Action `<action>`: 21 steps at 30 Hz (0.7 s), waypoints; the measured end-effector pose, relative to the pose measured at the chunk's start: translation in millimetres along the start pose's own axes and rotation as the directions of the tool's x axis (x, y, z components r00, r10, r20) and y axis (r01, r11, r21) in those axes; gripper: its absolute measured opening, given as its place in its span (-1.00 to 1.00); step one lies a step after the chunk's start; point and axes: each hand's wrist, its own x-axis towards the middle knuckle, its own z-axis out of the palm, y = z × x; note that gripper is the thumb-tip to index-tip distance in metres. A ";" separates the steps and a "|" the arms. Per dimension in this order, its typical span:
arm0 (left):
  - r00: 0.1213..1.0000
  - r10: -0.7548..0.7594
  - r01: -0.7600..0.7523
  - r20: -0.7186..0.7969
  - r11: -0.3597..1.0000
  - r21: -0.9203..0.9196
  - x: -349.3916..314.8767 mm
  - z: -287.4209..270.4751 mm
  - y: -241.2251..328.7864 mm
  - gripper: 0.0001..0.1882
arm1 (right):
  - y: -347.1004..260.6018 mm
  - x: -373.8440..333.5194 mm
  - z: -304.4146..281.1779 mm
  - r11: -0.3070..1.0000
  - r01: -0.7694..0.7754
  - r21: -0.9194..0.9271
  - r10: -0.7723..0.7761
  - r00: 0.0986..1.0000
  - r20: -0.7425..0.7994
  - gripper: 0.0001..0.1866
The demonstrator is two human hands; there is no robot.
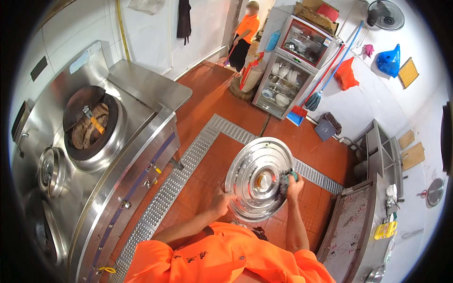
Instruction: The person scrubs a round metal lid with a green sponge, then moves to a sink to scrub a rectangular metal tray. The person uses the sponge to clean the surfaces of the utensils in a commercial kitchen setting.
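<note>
Showing in the head view to the right of the stove, the round metal lid is held at its stove-side rim by the bent fingers of the left hand. Farther from the stove, a dark green scrubber is clasped against the lid, on the stove side of the curled fingers of the right hand.

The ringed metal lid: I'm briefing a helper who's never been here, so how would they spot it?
From the steel stove on the left, go right to mid-picture, just above the orange shirt. The ringed metal lid is there, between the left hand and right hand. Unlike the round metal piece resting on the stove, it is held up above the red floor.
</note>
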 end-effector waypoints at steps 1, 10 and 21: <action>0.981 0.174 -0.192 0.083 0.932 0.308 4.7 -2.9 -6.7 -0.83 | -1.4 11.0 -14.0 0.998 0.050 -0.050 -0.047 0.997 0.054 -0.57; 0.764 -0.590 0.645 0.262 0.689 -0.331 59.9 -6.4 46.1 -0.53 | -91.5 48.4 -28.5 0.878 0.417 -0.234 -0.310 0.869 0.385 -0.49; 0.876 -0.470 0.474 0.108 0.797 -0.374 44.6 21.9 26.3 -0.50 | -151.1 29.5 52.9 0.834 0.551 -0.031 -0.493 0.769 0.406 -0.44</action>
